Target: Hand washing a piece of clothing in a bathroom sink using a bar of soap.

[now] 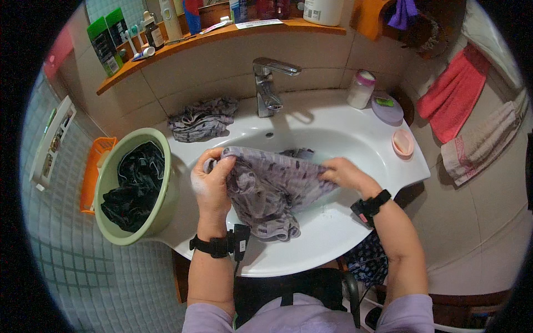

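Note:
Over the white washbasin (pixel 325 245) I hold a wet grey patterned garment (pixel 266 191) stretched between both hands. My left hand (pixel 212 179) grips its left end, with a patch of suds near the wrist. My right hand (pixel 343 172) pinches the cloth at the right, low over the basin's water. The garment's lower folds hang onto the basin's front rim. Behind it, a darker bit of cloth (pixel 297 153) shows at the water; whether it belongs to the same garment I cannot tell. Each wrist wears a black strap with a small device.
A pale green tub (pixel 166 183) with dark clothes (pixel 137 183) stands at the left. Crumpled grey cloth (pixel 204 118) lies beside the chrome faucet (pixel 266 87). On the right ledge are a lidded jar (pixel 361 89) and a pink soap dish (pixel 410 150). A wooden shelf (pixel 175 49) holds toiletries.

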The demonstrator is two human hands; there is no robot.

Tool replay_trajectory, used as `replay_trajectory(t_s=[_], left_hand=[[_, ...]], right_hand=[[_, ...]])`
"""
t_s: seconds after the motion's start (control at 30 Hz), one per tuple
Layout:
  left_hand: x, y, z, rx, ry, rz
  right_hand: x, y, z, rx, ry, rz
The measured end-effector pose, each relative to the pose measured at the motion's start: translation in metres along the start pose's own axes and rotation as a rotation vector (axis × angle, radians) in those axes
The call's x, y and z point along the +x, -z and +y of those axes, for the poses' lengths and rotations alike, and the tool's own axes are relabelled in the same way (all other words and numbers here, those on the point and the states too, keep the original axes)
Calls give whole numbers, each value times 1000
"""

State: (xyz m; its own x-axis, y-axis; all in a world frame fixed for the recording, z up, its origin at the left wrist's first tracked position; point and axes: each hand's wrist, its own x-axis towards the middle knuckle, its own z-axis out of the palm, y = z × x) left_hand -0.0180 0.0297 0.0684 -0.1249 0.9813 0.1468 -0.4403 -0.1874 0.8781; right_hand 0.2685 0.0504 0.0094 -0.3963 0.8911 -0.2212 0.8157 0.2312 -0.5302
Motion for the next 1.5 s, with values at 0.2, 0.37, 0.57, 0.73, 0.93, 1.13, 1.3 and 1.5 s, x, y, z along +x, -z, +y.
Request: replay_trajectory(t_s=[0.2, 0.37, 0.57, 0.73, 0.93, 1.13, 1.3, 1.5], left_hand=[[-1, -9, 15, -55, -156, 39], [-22, -36, 31, 89, -255, -126], [-42, 15, 6, 551, 200, -302], [-40, 30, 9, 842, 484, -526], [-19, 46, -5, 705, 587, -386], [-17, 41, 0, 649, 610, -295], [-25, 26, 0, 492, 499, -367], [-27, 39, -2, 377, 488, -167]], right_hand=[[-24, 80, -8, 336, 57, 624], [-22, 115, -43, 613, 310, 1044], [1, 86, -30, 948, 70, 707], [46, 50, -16, 350, -165, 615], [51, 38, -6, -151, -33, 815], [-35, 82, 84, -47, -261, 1024], [-96, 101, 127, -245, -440, 1022], [-102, 93, 162, -63, -390, 817]])
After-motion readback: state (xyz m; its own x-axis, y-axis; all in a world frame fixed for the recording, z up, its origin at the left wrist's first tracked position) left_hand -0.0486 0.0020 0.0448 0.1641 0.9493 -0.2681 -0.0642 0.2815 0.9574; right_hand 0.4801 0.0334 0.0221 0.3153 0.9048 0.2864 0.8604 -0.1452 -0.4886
